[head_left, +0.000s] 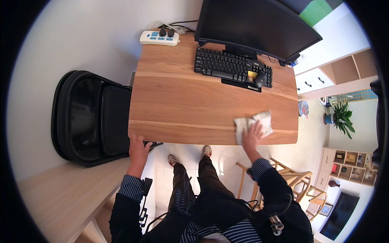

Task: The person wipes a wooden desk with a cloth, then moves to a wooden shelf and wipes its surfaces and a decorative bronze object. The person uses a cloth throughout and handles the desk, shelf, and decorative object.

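A wooden desk (182,105) spreads out in front of me. Near its front right part, my right hand (252,137) presses down on a whitish cloth (265,120) lying crumpled on the desktop; hand and cloth are slightly blurred. My left hand (138,149) rests against the desk's front left corner, its thumb apart from the fingers and nothing held in it. Toward the back of the desk are a black keyboard (221,64) and a black mouse (260,79) on a dark mat (239,84). Behind them stands a black monitor (259,26).
A white power strip (159,38) with plugs lies at the desk's back left. Black folding chairs (87,117) lean left beside the desk. Wooden stools (296,182) stand at right, near my right arm. A potted plant (343,118) and shelves (352,166) are farther right.
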Available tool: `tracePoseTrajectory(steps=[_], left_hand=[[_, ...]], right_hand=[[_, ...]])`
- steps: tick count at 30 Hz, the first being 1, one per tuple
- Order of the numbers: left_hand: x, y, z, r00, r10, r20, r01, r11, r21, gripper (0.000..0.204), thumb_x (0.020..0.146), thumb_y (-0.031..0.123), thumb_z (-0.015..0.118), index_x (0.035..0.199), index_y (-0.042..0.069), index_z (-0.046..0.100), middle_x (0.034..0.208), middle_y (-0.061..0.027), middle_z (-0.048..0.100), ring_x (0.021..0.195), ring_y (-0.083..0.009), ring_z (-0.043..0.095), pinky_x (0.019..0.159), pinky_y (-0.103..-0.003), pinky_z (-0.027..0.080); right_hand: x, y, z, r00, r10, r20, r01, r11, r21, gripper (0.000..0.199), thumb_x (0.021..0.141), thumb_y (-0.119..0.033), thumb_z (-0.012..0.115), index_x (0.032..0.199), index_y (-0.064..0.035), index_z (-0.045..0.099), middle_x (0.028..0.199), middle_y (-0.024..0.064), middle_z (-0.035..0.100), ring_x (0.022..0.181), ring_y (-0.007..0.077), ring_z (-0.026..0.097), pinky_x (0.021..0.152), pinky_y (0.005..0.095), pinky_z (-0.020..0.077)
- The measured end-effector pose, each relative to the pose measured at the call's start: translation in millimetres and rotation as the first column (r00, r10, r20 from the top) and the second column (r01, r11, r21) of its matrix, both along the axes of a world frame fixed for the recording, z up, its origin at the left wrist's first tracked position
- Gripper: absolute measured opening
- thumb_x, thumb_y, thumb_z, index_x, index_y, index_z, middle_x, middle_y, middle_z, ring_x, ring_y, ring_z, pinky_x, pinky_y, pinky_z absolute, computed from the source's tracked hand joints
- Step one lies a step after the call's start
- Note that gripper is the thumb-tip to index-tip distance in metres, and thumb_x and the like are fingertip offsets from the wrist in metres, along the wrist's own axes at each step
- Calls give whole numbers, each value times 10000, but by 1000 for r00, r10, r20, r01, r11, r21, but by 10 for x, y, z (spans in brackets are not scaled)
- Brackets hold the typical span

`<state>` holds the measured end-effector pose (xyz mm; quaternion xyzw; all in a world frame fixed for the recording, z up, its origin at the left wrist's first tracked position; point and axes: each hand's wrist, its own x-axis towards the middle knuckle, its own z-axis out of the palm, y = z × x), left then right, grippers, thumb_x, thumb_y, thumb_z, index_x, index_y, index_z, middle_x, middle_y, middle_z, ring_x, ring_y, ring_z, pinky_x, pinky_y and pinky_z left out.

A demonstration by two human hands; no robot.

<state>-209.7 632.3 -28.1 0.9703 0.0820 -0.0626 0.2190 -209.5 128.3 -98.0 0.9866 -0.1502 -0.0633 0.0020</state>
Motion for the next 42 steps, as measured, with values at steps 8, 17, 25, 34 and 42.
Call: tracePoseTrajectory(steps=[8,17,25,34,42], left_hand=[[411,85,-201,965,-17,-261,40,996,83,459,715,222,908,995,-24,640,1159,-211,589,1138,-382,571,915,-474,515],[673,99,-178,887,-19,-462,121,974,193,613,686,300,945,1110,-39,660,1080,-217,690,1102,-367,660,901,-446,557],[685,157,-256,894,-83,-440,162,976,144,629,690,302,945,1118,-55,652,1121,-239,693,1088,-377,667,923,-439,549],[750,221,-356,846,-31,-533,145,974,173,620,678,322,952,1071,-56,656,1105,-250,691,1065,-363,674,903,-430,549],[686,185,-276,891,-59,-450,127,984,122,514,706,263,940,996,-54,657,995,-238,711,1001,-367,703,837,-429,554]], right_hand=[[803,2840,96,748,605,271,-663,695,277,803,940,-451,596,1583,-61,315,1673,193,223,1551,416,150,1236,621,90],[41,1314,68,705,665,247,-709,646,284,733,928,-348,616,1554,-57,371,1675,147,242,1556,352,192,1260,545,132],[-432,-1261,126,967,-77,243,39,987,156,384,1028,-203,505,1368,-45,585,1605,150,394,1491,347,342,1183,508,313],[-334,-1168,797,757,-653,18,181,237,955,401,1086,-329,467,1328,-42,611,1241,92,682,1132,241,639,978,381,495],[-468,-961,928,740,-580,-342,-95,-592,800,471,1087,-377,479,1474,-109,494,1416,49,584,1265,205,581,1078,350,478]])
